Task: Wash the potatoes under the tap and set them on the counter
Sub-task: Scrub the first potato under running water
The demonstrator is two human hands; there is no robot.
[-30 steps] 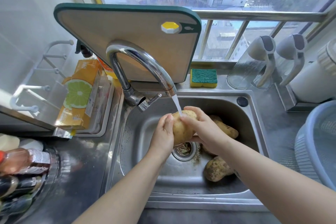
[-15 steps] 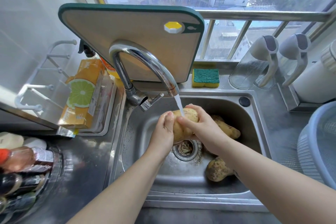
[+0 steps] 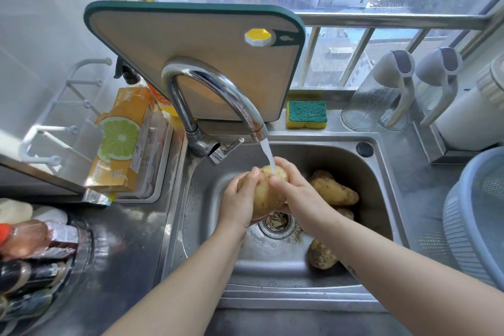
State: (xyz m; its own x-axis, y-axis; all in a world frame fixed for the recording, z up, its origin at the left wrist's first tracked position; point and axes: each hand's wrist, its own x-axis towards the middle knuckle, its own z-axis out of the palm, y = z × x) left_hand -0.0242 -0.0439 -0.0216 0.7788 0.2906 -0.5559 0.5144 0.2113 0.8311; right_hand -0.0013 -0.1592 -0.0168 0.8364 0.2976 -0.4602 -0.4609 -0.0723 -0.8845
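The potato (image 3: 266, 195) has rolled slightly under the tap (image 3: 218, 84). The left hand (image 3: 240, 199) and right hand (image 3: 297, 194) curl round it, keeping it in the stream (image 3: 267, 155) over the middle of the sink (image 3: 207, 229).

One held potato (image 3: 266, 194); at least three more potatoes (image 3: 334, 193) in sink (image 3: 272, 300). Two jugs (image 3: 381, 95), one sponge (image 3: 306, 114), one tap (image 3: 207, 73).

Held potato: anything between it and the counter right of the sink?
Nothing visible. Left hand and right hand grip the potato; rightward only the sink wall to lift over, then counter. The blue basket sits farther right.
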